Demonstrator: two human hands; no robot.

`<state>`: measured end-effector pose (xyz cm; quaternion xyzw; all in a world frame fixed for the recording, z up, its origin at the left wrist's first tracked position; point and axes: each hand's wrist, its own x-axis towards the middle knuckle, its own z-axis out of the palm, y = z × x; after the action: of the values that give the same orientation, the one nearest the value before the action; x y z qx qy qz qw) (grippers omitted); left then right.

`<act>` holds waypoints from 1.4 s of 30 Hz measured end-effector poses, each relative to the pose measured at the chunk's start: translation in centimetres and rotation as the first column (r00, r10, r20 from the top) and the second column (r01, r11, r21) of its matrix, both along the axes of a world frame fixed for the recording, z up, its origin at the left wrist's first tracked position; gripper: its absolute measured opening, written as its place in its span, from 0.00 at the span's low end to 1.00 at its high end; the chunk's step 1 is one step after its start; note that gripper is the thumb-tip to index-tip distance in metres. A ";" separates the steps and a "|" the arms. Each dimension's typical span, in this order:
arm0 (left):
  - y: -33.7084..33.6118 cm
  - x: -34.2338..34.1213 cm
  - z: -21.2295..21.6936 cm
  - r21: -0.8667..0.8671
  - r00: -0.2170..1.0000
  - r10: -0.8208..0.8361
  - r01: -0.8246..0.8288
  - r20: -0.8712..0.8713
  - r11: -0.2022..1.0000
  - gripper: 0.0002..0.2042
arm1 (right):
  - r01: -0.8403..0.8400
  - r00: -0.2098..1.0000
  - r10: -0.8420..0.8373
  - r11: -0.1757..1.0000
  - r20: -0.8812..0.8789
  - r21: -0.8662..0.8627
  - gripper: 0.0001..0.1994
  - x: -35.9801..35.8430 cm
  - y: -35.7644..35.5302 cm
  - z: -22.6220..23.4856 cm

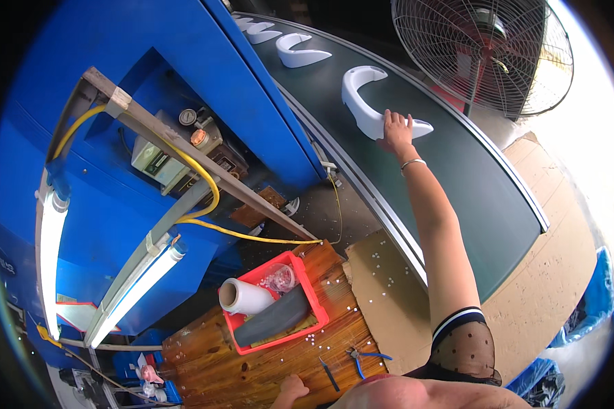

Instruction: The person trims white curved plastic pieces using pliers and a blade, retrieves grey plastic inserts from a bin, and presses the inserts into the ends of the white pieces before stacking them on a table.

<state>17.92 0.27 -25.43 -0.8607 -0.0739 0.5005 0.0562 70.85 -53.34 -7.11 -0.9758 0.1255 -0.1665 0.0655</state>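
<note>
Clearly, the right hand (396, 133) touches a smooth, white, crescent-shaped piece (361, 116) on the green belt (474, 204), grip unclear; the left hand (293, 388) is at the grained wooden tabletop (211, 365), whether clenched cannot be told.

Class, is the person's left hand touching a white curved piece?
No, the right hand touches the nearest white curved piece, while the left hand is down by the wooden surface.

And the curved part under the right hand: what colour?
The curved part is white, clearest in the head view.
</note>
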 end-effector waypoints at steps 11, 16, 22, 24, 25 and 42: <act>1.6 -2.4 2.4 -0.265 0.927 0.363 -0.329 0.092 0.906 0.16 | -0.145 0.980 0.123 0.981 0.156 0.133 0.21 -18.1 1.0 0.5; -11.3 5.3 13.6 -0.971 0.507 0.846 -0.233 -0.165 -0.049 0.18 | -0.320 0.944 0.319 0.948 0.079 -0.009 0.20 -39.2 6.7 7.4; -19.2 3.8 21.4 -0.961 0.602 0.772 0.031 -0.203 -0.276 0.32 | -0.576 0.812 0.574 0.817 -0.109 0.007 0.15 -56.9 17.0 9.5; -17.2 -0.1 20.5 -0.959 0.488 0.850 0.079 -0.199 -0.271 0.26 | -0.638 0.766 0.618 0.765 -0.176 -0.086 0.14 -59.8 20.7 8.5; -15.0 -1.7 18.9 -0.945 0.433 0.870 0.107 -0.236 -0.310 0.25 | -0.671 0.740 0.644 0.730 -0.197 -0.134 0.13 -60.9 22.9 8.2; 17.6 -21.7 20.5 -0.684 -0.070 0.685 0.192 -0.725 -0.704 0.24 | -0.335 0.653 0.091 0.925 -0.752 -0.179 0.53 -57.6 27.2 -12.7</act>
<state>-3.79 17.90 -4.98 -0.3197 -0.2648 -0.1082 -0.9033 13.26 -26.15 -19.82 -0.9660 -0.0026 0.2288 -0.1205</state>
